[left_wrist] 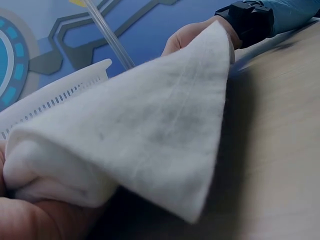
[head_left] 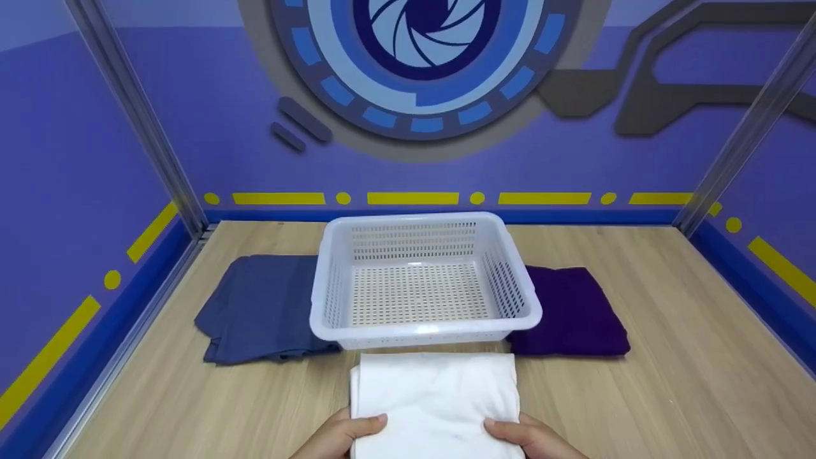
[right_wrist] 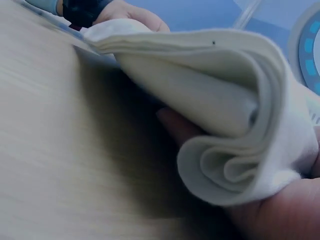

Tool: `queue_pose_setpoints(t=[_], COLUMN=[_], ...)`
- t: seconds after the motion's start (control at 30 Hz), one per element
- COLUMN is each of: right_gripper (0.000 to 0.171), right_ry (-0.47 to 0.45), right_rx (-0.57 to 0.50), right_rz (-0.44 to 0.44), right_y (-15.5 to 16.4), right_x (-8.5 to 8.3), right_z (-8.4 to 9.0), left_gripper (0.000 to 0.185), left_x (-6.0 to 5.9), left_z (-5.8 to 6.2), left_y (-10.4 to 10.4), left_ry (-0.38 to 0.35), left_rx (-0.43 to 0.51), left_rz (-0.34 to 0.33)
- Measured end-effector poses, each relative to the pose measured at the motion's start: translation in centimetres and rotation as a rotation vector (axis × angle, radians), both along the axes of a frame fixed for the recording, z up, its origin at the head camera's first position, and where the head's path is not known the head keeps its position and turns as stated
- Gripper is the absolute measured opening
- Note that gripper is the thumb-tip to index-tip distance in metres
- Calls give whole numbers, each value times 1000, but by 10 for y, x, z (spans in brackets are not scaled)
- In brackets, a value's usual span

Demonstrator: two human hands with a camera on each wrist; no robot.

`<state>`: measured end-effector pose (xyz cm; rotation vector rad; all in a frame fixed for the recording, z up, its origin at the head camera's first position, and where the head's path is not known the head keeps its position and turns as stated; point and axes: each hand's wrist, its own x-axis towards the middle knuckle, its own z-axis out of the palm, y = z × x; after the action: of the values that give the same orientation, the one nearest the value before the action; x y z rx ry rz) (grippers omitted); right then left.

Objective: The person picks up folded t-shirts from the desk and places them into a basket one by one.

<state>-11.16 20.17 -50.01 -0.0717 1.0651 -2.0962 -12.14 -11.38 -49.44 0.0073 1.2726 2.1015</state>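
**White cloth lifted at the near edge, basket waiting empty**

White folded cloth point(head_left: 435, 398) sits at the near edge of the bench point(head_left: 669, 382), and you have it by both near corners. Your left hand point(head_left: 338, 437) pinches the left corner, thumb on top and fingers underneath; your right hand point(head_left: 529, 438) does the same on the right corner. The wrist views show the folded layers bunched in each grip and the cloth raised off the wood at your end, while in the head view its far edge reaches almost to the front rim of the basket; whether that edge rests on the bench cannot be told.

Judging from how things lie, you are at the very start: the cloth is gripped but not yet moved anywhere, and nothing has gone into a container.

The white plastic basket point(head_left: 426, 325) stands just beyond the cloth, in the middle of the bench, upright, with slotted walls and a perforated floor. It holds nothing.

To the left of the basket lies a folded blue-grey garment point(head_left: 261, 309), its right edge tucked against or slightly under the basket's side. To the right lies a folded dark purple garment point(head_left: 574, 312), likewise touching the basket. Both rest flat and untouched.
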Motion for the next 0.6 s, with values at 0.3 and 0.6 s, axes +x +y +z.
queue_pose_setpoints(t=[0.3, 0.6], right_gripper=[37, 35], right_ry=[1, 67], right_rx=[61, 123], right_rz=[-52, -75], right_y=[-3, -3], right_x=[13, 19], right_z=[34, 79], left_gripper=[49, 48], left_x=[10, 13], left_z=[33, 78], left_y=[-9, -15], left_ry=[24, -21], left_rx=[40, 180], left_rz=[-27, -110])
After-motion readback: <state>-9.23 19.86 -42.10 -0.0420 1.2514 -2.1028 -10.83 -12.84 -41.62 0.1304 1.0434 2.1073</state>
